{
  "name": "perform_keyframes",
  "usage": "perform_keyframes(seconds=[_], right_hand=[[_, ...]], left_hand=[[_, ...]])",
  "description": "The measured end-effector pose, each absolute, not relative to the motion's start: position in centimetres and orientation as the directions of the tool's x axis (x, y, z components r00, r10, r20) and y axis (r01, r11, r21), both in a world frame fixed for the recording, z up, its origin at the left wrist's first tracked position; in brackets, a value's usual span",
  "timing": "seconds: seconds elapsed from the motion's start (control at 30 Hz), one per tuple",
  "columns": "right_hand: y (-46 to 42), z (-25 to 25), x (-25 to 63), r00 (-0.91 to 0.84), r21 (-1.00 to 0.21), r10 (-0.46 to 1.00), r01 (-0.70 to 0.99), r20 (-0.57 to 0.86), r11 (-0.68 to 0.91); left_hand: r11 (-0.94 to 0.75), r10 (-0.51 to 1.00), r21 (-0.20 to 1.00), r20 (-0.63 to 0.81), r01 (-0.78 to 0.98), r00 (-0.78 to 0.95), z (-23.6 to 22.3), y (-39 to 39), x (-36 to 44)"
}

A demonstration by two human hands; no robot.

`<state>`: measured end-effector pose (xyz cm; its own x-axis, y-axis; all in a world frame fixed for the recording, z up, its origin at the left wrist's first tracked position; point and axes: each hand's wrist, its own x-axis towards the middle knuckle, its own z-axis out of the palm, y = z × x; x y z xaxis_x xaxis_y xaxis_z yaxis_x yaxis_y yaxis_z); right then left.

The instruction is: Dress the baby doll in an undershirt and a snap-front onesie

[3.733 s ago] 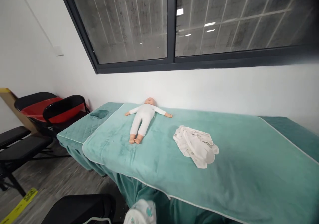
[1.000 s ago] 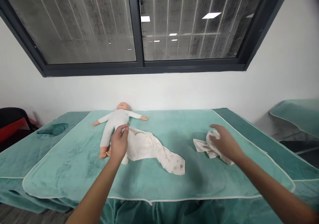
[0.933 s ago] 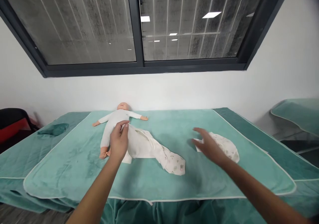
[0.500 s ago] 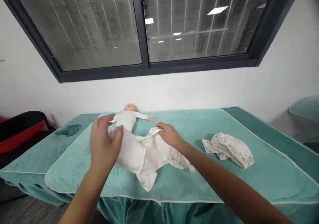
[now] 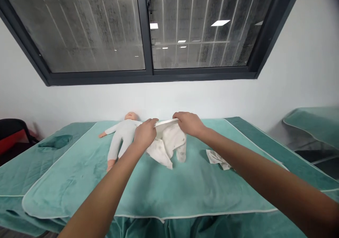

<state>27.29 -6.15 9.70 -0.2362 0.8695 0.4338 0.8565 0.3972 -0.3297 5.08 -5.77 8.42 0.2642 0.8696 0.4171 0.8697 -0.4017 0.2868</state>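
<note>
In the centre of the frame, the left hand [image 5: 145, 134] and right hand [image 5: 190, 123] each close their fingers on one end of a white garment's [image 5: 173, 137] top edge, stretched between them, while its printed folds hang below; whether these touch the green mat [image 5: 169, 195] is unclear. The mat bears a doll [image 5: 123, 129] left of centre, lying face up inside a white suit that leaves head, hand and foot bare, and a crumpled cloth [image 5: 216, 158] right of centre, partly hidden by the right forearm.

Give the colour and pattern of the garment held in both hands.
The garment is off-white with small, faint prints; best seen in the head view.
</note>
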Motion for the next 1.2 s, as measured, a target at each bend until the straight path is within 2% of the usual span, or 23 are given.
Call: perform_keyframes(seconds=[0.07,0.13,0.3,0.47,0.6,0.7,0.77,0.83,0.87,0.93,1.0,1.03,1.1,1.13,1.2], right_hand=[[-5.7,8.4,29.9,-0.187,-0.369,0.888,0.859,0.420,0.355],[-5.3,5.9,32.0,-0.144,-0.428,0.913,0.848,0.383,0.313],[-6.0,-5.0,34.7,-0.048,-0.582,0.964,0.789,0.263,0.198],[-9.4,-14.1,37.1,0.064,-0.606,0.985,0.794,0.163,0.049],[-10.3,-15.5,41.3,0.168,-0.606,0.980,0.792,0.104,-0.072],[-9.4,-14.1,42.9,0.233,-0.611,0.971,0.777,0.055,-0.152],[-8.5,-12.1,41.9,0.222,-0.626,0.974,0.765,0.041,-0.149],[-7.8,-9.0,39.2,0.129,-0.655,0.989,0.754,0.066,-0.055],[-7.5,-7.1,37.3,0.042,-0.674,0.995,0.739,0.090,0.030],[-7.0,-3.0,33.2,-0.255,-0.719,0.950,0.625,0.182,0.305],[-6.6,0.9,29.6,-0.425,-0.689,0.865,0.544,0.266,0.479],[-6.3,2.5,28.3,-0.467,-0.643,0.845,0.569,0.260,0.513],[-5.5,4.6,26.9,-0.458,-0.556,0.853,0.654,0.250,0.514],[-5.1,5.1,26.8,-0.429,-0.526,0.866,0.691,0.255,0.497],[-4.5,5.3,27.5,-0.351,-0.494,0.891,0.743,0.286,0.452]], left_hand=[[-0.384,0.868,0.252,0.426,0.888,0.255,8.3,-5.4,4.5],[-0.372,0.884,0.283,0.398,0.884,0.245,7.6,-5.2,4.0],[-0.417,0.909,0.536,0.233,0.734,0.346,5.1,-5.4,3.5],[-0.228,0.952,0.735,0.029,0.638,0.306,4.9,-6.3,3.8],[-0.094,0.933,0.900,-0.069,0.425,0.352,6.2,-6.9,4.0],[-0.099,0.916,0.933,-0.050,0.345,0.399,7.3,-7.2,4.3],[-0.152,0.904,0.919,-0.019,0.364,0.427,8.3,-7.4,4.6],[-0.223,0.883,0.893,0.015,0.391,0.469,9.5,-7.9,5.2],[-0.262,0.865,0.878,0.030,0.401,0.500,10.3,-8.3,5.6],[-0.342,0.820,0.844,0.052,0.414,0.570,12.1,-9.2,6.4],[-0.419,0.780,0.800,0.076,0.429,0.621,13.8,-10.2,6.9],[-0.457,0.770,0.768,0.090,0.448,0.631,14.5,-10.6,6.9],[-0.527,0.786,0.649,0.127,0.548,0.606,15.2,-10.8,6.3],[-0.540,0.814,0.546,0.144,0.641,0.563,15.3,-10.6,5.8],[-0.475,0.880,0.261,0.174,0.841,0.443,14.8,-9.8,4.3]])
